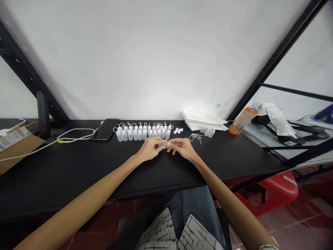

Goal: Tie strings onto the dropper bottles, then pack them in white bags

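Note:
Over the black table [78, 170], my left hand [149, 149] and my right hand [183, 147] meet at a small clear plastic bottle [164, 143] lying sideways between them. The left fingers are wrapped round its body. The right fingertips pinch at its end. Just behind the hands stand two rows of several small white dropper bottles [142, 132] with tethered caps. A few loose caps [178, 130], thin white loops [195, 137] and three empty bottles [207, 131] lie to the right of the rows.
A black phone [105, 129] with a white cable [70, 135] lies at the back left. A cardboard box [15, 142] sits far left. A stack of white bags [201, 120] and an orange drink bottle [241, 121] lie back right. A red stool [275, 189] stands below.

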`<action>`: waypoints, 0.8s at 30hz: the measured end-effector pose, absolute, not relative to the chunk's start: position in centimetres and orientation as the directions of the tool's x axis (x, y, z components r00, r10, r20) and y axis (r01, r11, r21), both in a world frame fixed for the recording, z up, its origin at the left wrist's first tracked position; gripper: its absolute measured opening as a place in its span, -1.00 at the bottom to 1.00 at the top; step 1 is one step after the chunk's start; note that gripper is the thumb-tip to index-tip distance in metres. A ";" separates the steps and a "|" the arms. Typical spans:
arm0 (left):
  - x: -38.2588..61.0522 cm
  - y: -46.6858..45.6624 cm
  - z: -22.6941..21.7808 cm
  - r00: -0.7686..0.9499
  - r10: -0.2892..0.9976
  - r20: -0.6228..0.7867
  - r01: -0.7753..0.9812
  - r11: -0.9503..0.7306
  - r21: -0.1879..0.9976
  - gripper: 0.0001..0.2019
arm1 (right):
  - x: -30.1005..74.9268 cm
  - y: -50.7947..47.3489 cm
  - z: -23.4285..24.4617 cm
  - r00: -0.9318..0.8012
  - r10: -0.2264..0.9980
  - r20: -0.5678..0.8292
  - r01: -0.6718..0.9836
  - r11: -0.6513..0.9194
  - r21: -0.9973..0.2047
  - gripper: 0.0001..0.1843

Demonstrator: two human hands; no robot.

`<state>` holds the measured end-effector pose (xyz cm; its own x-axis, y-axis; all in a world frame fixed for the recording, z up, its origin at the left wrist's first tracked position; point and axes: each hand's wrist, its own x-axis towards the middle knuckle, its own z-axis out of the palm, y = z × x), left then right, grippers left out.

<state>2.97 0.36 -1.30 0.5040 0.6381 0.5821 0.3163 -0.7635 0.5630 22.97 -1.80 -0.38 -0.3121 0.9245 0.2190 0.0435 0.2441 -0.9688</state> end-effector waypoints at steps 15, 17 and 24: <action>2.5 0.2 -1.5 0.579 0.331 0.745 0.393 -0.914 0.101 -0.75 | 23.0 -2.0 -0.4 -0.306 0.932 0.196 -0.024 0.198 -0.980 -0.64; 2.5 0.1 -1.4 0.590 0.311 0.745 0.392 -0.917 0.072 -0.75 | 23.1 -2.0 -0.4 -0.300 0.935 0.190 -0.037 0.188 -0.981 -0.64; 3.0 -0.3 -1.4 0.515 0.444 0.733 0.411 -0.878 0.244 -0.76 | 23.1 -1.8 -0.3 -0.281 0.941 0.190 -0.072 0.177 -0.982 -0.63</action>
